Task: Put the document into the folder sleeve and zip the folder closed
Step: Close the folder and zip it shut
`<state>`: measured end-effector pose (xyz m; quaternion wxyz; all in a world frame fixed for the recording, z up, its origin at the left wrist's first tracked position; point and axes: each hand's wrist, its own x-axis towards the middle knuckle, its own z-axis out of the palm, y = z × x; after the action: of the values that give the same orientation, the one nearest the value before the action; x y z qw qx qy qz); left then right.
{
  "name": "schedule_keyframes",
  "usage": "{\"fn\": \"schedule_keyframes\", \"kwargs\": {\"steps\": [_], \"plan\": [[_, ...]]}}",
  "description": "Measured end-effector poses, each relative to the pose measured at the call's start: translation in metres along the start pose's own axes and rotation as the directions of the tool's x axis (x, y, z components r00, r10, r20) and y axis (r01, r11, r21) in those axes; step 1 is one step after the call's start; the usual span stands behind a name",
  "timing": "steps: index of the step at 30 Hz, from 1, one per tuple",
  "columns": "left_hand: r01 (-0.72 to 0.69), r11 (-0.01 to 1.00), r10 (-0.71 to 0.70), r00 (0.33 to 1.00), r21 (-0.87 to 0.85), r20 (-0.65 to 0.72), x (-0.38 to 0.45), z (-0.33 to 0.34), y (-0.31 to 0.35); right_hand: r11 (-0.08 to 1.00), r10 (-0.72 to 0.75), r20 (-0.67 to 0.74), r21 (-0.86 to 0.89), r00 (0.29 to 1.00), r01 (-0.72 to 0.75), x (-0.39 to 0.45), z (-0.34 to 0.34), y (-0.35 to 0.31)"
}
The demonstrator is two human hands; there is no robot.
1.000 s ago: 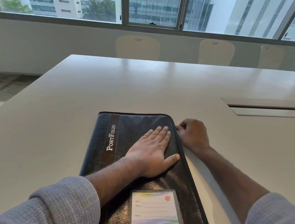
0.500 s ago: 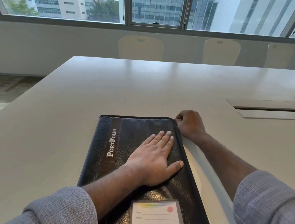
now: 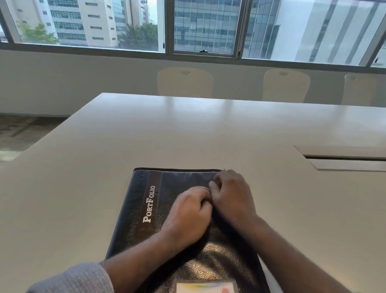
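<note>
On the white surface (image 3: 86,183) the folder (image 3: 178,250) lies flat & closed. Left hand (image 3: 187,218) curls on the cover to steady it; right hand (image 3: 232,196) at the far corner, prob pinching the zip pull, grip too blurry tbh.

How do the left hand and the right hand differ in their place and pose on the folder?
The left hand lies on the middle of the folder cover; the right hand is at its far right corner. The left hand's fingers are curled under; the right hand's fingers seem to pinch something hidden. Both touch the folder.

Closed black folder (image 3: 135,211) on white table (image 3: 67,182), left hand (image 3: 188,218) and right hand (image 3: 232,196) curled on its cover
</note>
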<state>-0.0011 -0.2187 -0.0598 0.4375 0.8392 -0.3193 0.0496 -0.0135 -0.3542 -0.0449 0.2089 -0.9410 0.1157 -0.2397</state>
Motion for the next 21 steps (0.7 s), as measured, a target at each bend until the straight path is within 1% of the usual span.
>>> {"fn": "schedule_keyframes", "kwargs": {"steps": [2, 4, 6, 7, 9, 11, 13, 15, 17, 19, 21], "plan": [[0.068, 0.998, -0.069, 0.992, -0.013, -0.109, 0.003, -0.007, -0.005, 0.999, -0.040, 0.069, -0.032, 0.997, 0.042, -0.014, 0.002, -0.007], [0.087, 0.996, -0.082, 0.982, 0.027, -0.170, 0.012, -0.014, -0.008, 0.996, -0.042, 0.176, -0.074, 0.983, 0.056, -0.023, 0.006, -0.010], [0.070, 0.994, -0.053, 0.981, 0.088, -0.185, 0.027, -0.023, -0.008, 0.990, -0.027, 0.276, -0.127, 0.961, 0.064, -0.029, 0.012, -0.009], [0.070, 0.991, -0.049, 0.984, 0.118, -0.171, 0.037, -0.027, -0.008, 0.988, -0.021, 0.296, -0.139, 0.955, 0.065, -0.031, 0.014, -0.009], [0.093, 0.975, -0.073, 0.992, 0.201, -0.101, 0.061, -0.034, -0.007, 0.988, -0.007, 0.305, -0.147, 0.952, 0.054, -0.032, 0.016, -0.009], [0.113, 0.950, -0.122, 0.992, 0.291, 0.013, 0.083, -0.036, -0.005, 0.984, 0.011, 0.308, -0.173, 0.951, 0.044, -0.032, 0.016, -0.009], [0.144, 0.930, -0.199, 0.971, 0.337, 0.135, 0.102, -0.033, 0.001, 0.978, 0.048, 0.311, -0.209, 0.949, 0.019, -0.031, 0.016, -0.010], [0.173, 0.917, -0.265, 0.938, 0.360, 0.223, 0.117, -0.025, 0.006, 0.973, 0.098, 0.328, -0.228, 0.940, -0.022, -0.031, 0.015, -0.012], [0.213, 0.916, -0.318, 0.902, 0.341, 0.292, 0.128, -0.012, 0.009, 0.974, 0.124, 0.344, -0.221, 0.931, -0.048, -0.030, 0.014, -0.012], [0.263, 0.904, -0.380, 0.856, 0.337, 0.351, 0.135, 0.003, 0.012, 0.977, 0.117, 0.350, -0.211, 0.929, -0.043, -0.029, 0.013, -0.012], [0.297, 0.885, -0.419, 0.844, 0.359, 0.336, 0.139, 0.016, 0.011, 0.978, 0.100, 0.346, -0.208, 0.933, -0.027, -0.029, 0.013, -0.012]]}}
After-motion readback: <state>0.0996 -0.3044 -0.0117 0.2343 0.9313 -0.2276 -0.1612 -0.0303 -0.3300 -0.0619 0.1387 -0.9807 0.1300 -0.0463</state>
